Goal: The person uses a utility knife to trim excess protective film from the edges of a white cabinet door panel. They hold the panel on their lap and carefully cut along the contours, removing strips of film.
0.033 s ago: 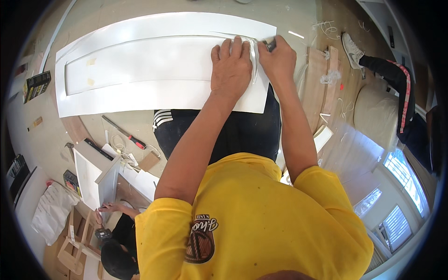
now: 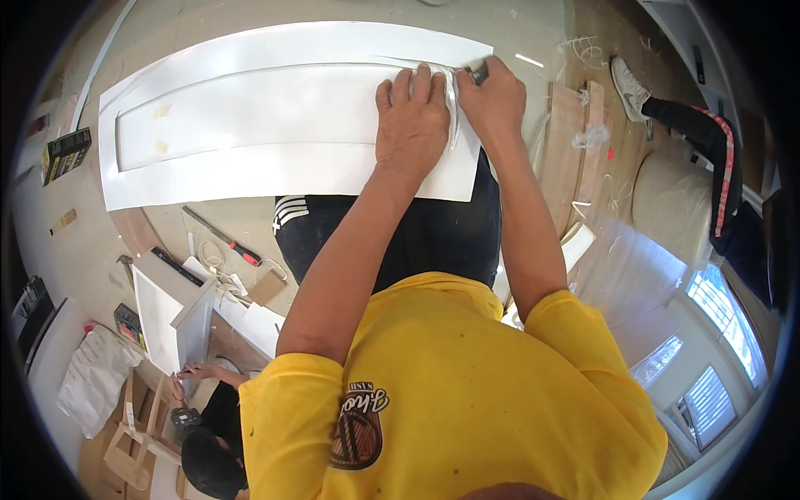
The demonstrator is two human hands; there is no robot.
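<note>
A long white panel (image 2: pixel 250 104) with a recessed middle lies across my thighs. My left hand (image 2: pixel 412 125) rests flat on the panel near its right end, fingers stretched out and holding nothing. Wrinkled clear film (image 2: pixel 454 108) runs along the recess beside those fingertips. At the panel's far right corner, my right hand (image 2: pixel 494 96) is closed around a small dark tool (image 2: pixel 477 72). Most of that tool is hidden by the fingers and its kind cannot be made out.
A red-and-black handled tool (image 2: pixel 242 252) and white cord (image 2: pixel 218 258) lie left of my legs. Lower left, another person (image 2: pixel 212 454) works with a drill (image 2: pixel 185 417) at a white cabinet piece (image 2: pixel 171 312). Wooden planks (image 2: pixel 575 150) and someone's shoe (image 2: pixel 629 90) are at the right.
My right hand has shifted slightly away from me and to the left with the dark tool. The left hand and the panel stay in place.
</note>
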